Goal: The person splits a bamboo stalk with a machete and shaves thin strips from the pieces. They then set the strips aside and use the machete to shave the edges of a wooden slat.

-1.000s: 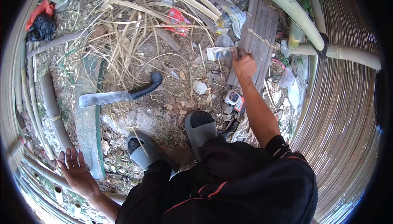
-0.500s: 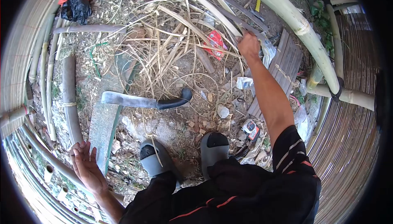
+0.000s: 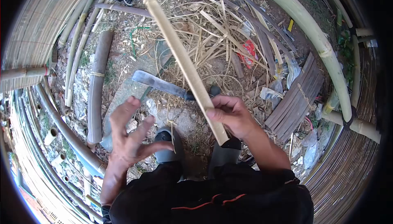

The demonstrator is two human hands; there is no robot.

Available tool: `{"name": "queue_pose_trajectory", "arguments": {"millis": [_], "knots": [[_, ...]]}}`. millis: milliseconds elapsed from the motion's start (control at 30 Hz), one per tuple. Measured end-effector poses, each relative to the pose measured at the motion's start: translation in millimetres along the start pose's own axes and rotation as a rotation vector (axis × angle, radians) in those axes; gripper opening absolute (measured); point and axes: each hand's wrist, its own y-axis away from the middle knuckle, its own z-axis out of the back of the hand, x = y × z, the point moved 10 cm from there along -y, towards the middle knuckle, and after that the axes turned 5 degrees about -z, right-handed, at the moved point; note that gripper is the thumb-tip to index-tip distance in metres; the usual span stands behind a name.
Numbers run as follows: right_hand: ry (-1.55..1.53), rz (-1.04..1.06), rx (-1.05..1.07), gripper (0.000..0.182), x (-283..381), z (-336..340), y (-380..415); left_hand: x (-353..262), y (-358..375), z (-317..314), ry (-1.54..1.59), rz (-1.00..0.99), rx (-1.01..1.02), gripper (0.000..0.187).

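Observation:
A long split bamboo strip (image 3: 180,54) slants up and to the left in front of me. Near its lower end, my right hand (image 3: 233,115) grips it, thumb on the pale face. My left hand (image 3: 129,136) hovers to the left of the strip, fingers spread and holding nothing, slightly blurred. Beneath the strip a machete (image 3: 157,85) lies on the ground, its blade pointing left; the strip partly hides its dark handle. Thin bamboo shavings (image 3: 204,39) are heaped beyond it.
A thick curved bamboo pole (image 3: 303,17) arches along the right. Dark slats (image 3: 294,97) lie below it. On the left are a split bamboo length (image 3: 98,80) and a green-edged board (image 3: 123,101). My sandaled feet (image 3: 166,150) stand below the machete.
My right hand has drawn back from the far pile, bringing the bamboo strip toward my body. My left hand has moved right and up, with its fingers spread. The view has shifted too.

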Motion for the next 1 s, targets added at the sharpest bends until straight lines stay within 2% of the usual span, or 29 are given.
{"name": "queue_pose_trajectory", "arguments": {"millis": [67, 100, 167, 200, 233, 267, 300, 333, 367, 400, 467, 500, 567, 633, 700, 767, 800, 833, 900, 933, 967, 1000], "knots": [[-0.062, 0.006, 0.148, 0.023, 10, -64, 4, -43, -9, -15, 0.104, -0.163, 0.165, 0.08], [-0.089, 0.009, 0.189, 0.022, 12, -88, 5, -59, -10, -20, 0.173, -0.224, 0.132, 0.056], [-0.064, 0.073, 0.203, 0.02, 12, -120, 0, -65, -6, -14, 0.146, -0.374, -0.068, 0.029], [-0.043, 0.138, 0.202, 0.021, 16, -128, 1, -63, -4, -8, 0.137, -0.368, -0.065, 0.029], [-0.047, 0.135, 0.212, 0.021, 15, -132, 0, -51, -4, 9, 0.09, -0.262, -0.146, 0.024], [0.074, 0.111, 0.271, 0.024, 11, -140, -2, -36, -2, 27, 0.04, -0.158, -0.229, 0.022], [0.195, 0.086, 0.33, 0.027, 6, -145, -6, -24, 1, 49, 0.106, -0.147, -0.385, 0.029], [0.686, 0.547, 0.297, 0.029, 22, -142, -7, -16, 9, 72, 0.132, -0.091, -0.655, 0.037], [0.937, 0.606, 0.131, 0.032, 18, -126, -15, -6, 21, 102, 0.271, -0.072, -0.866, 0.053], [1.184, 0.659, -0.041, 0.037, 15, -111, -20, 0, 20, 130, 0.357, -0.043, -0.912, 0.063], [1.517, 0.543, -0.253, 0.049, -25, -57, -51, 11, 36, 180, 0.521, -0.048, -1.006, 0.075], [1.608, 0.51, -0.251, 0.054, -45, -36, -61, 11, 41, 203, 0.615, -0.045, -1.016, 0.072], [1.698, 0.481, -0.245, 0.058, -71, -7, -75, -2, 56, 239, 0.579, -0.026, -1.104, 0.066], [1.905, 0.539, -0.206, 0.061, -92, 0, -84, -8, 54, 243, 0.54, -0.035, -1.13, 0.063], [1.868, 0.58, -0.215, 0.054, -91, 2, -88, -12, 50, 239, 0.504, -0.045, -1.157, 0.061], [1.682, 0.12, -0.028, 0.044, -100, 13, -95, 0, 41, 224, 0.43, 0.016, -1.206, 0.06], [1.543, 0.126, -0.07, 0.037, -89, 12, -84, -5, 31, 219, 0.324, 0.014, -1.248, 0.058], [1.542, 0.103, -0.09, 0.037, -81, 10, -73, -10, 33, 227, 0.116, 0.067, -1.273, 0.058], [1.298, -0.054, -0.011, 0.033, -79, 13, -49, 4, 32, 236, 0.286, 0.095, -1.006, 0.044], [1.125, -0.057, -0.013, 0.036, -81, 18, -39, -3, 45, 247, -0.049, 0.236, -1.169, 0.058], [1.126, -0.057, 0.0, 0.036, -85, 16, -29, -6, 34, 242, -0.061, 0.241, -1.17, 0.058], [1.017, 0.056, -0.043, 0.036, -76, 13, -18, -16, 24, 239, -0.099, 0.161, -1.269, 0.057]]}}
